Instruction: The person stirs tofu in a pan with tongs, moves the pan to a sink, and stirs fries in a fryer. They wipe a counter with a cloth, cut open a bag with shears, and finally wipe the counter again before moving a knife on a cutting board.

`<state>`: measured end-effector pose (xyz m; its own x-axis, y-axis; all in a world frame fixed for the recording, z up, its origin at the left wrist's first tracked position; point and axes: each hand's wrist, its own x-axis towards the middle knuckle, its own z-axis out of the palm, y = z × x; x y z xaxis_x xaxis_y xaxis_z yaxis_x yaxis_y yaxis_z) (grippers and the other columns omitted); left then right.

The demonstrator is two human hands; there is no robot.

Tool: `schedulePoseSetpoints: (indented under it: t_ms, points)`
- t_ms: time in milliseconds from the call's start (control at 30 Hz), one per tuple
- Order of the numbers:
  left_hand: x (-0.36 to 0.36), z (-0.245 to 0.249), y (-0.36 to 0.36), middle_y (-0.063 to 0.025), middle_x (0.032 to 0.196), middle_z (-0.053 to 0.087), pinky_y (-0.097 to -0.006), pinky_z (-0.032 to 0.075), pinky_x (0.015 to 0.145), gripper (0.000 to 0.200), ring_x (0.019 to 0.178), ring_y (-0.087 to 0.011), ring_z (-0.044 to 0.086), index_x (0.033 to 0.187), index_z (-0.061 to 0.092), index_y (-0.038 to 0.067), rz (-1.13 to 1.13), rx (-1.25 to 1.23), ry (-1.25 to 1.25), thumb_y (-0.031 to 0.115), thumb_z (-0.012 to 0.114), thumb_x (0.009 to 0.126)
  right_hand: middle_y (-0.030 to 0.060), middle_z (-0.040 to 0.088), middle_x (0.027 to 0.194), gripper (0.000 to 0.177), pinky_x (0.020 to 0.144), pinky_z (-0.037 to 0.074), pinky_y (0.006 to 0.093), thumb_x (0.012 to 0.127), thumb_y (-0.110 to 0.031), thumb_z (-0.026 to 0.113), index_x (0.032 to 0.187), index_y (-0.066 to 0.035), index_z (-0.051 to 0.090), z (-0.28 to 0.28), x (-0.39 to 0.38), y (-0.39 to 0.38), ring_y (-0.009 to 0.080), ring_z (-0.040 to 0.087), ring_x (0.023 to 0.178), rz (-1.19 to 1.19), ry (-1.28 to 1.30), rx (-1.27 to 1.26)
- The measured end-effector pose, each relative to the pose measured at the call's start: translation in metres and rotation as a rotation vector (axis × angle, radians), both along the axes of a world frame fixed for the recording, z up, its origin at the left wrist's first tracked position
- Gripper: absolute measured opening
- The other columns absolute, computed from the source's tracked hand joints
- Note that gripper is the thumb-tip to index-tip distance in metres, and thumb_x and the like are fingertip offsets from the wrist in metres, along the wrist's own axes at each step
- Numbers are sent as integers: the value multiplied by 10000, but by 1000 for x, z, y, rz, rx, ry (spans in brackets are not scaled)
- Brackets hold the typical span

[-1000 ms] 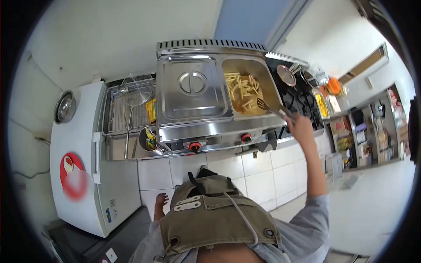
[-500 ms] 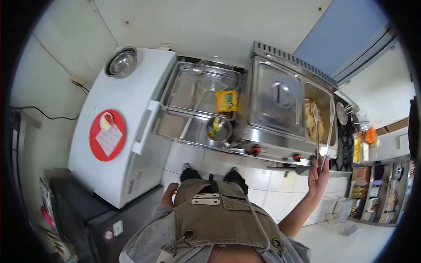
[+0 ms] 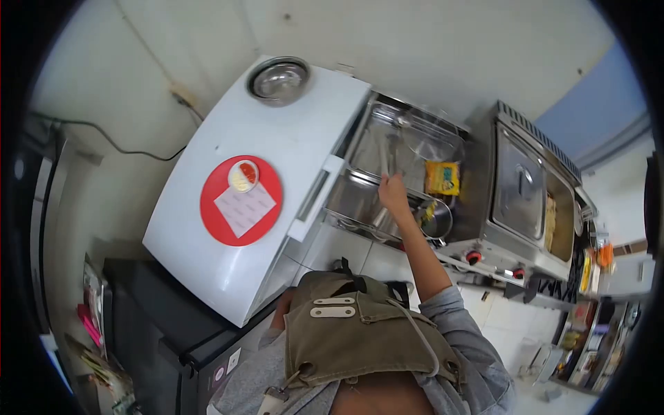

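Over the metal trays in the counter, my right hand [image 3: 393, 191] is closed round a pair of metal tongs [image 3: 389, 151], blurred by motion, which point away from me. A ladle [image 3: 402, 121] lies across the same trays, close to my hand. Right of the hand are a yellow packet [image 3: 443, 178] and a small metal pot [image 3: 436, 220] with something yellow and green inside. My left hand [image 3: 282, 306] hangs low beside the brown apron [image 3: 366, 332], largely hidden, so its fingers cannot be made out.
On the white freezer [image 3: 200, 277] to the left sit a red round tray [image 3: 218, 225] with a paper sheet and a small bowl of red and pale sauces [image 3: 243, 177], plus metal bowls [image 3: 279, 80]. A lidded steel warmer [image 3: 519, 187] stands right, with fries [image 3: 550, 218] beside the lid.
My right hand has carried the tongs left, from beside the fries to over the trays. The view has turned left, bringing the freezer nearer the middle.
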<state>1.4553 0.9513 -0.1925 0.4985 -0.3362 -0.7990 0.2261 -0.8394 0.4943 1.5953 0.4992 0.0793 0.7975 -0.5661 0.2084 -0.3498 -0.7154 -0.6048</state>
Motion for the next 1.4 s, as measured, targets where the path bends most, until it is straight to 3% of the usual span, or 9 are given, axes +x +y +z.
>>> schedulePoseSetpoints:
  t_ms: [133,200,300,367,433,633,1000,1267,1400]
  points:
    - [-7,1,8,-151,1059,617,-379,446,787,342,897,-278,588,1037,610,4,-59,23,-20,235,452,840,240,625,790,267,651,461,451,810,-146,475,850,81,609,-28,36,5,310,617,722,148,286,-320]
    - [8,11,1,-145,1076,613,-370,443,803,353,925,-268,583,1053,605,6,-132,-10,-83,251,450,851,242,620,862,246,716,454,460,765,-136,496,774,62,642,-25,52,-6,333,607,741,537,575,-607]
    - [51,46,-40,-136,1102,608,-357,438,827,370,968,-254,576,1077,598,10,-193,-180,-270,275,448,867,292,577,907,387,800,443,490,839,-251,468,993,85,583,-49,62,0,420,583,846,254,671,-390]
    - [84,134,-105,-116,1247,524,-340,363,953,493,1156,-226,472,1196,533,25,248,-525,12,409,420,908,315,525,1030,528,837,431,479,856,-320,467,1204,76,436,-72,58,6,466,538,940,-102,297,-236]
    - [115,224,-165,-126,1340,432,-364,275,1030,636,1248,-228,382,1313,396,11,256,-729,194,496,403,902,335,427,1162,644,851,429,482,858,-349,496,1321,35,267,-13,32,26,482,499,1007,-136,297,118]
    - [189,209,-314,-105,1368,384,-387,185,1061,623,1270,-234,340,1364,266,37,398,-882,435,466,365,923,257,346,1198,562,726,489,427,824,-137,557,1305,-29,288,12,-104,70,418,548,885,7,-222,274]
    - [217,180,-397,-171,1398,300,-386,131,1073,703,1308,-251,278,1334,244,-52,769,-1120,734,406,468,849,260,391,1145,521,826,444,432,777,-95,578,1237,-14,347,-20,-318,51,402,497,999,-975,-33,344]
    - [223,166,-404,-176,1322,377,-390,191,1062,697,1248,-288,335,1268,340,-61,601,-1118,736,434,498,802,280,405,1128,566,816,452,461,782,-158,577,1262,-27,306,-11,-316,59,424,512,952,-866,141,346]
    - [262,124,-389,-91,1366,397,-470,144,1039,701,1261,-236,352,1306,387,57,236,-756,417,544,468,809,286,411,1126,588,834,441,460,777,-171,591,1280,-66,304,-15,-332,71,457,493,980,-795,252,477]
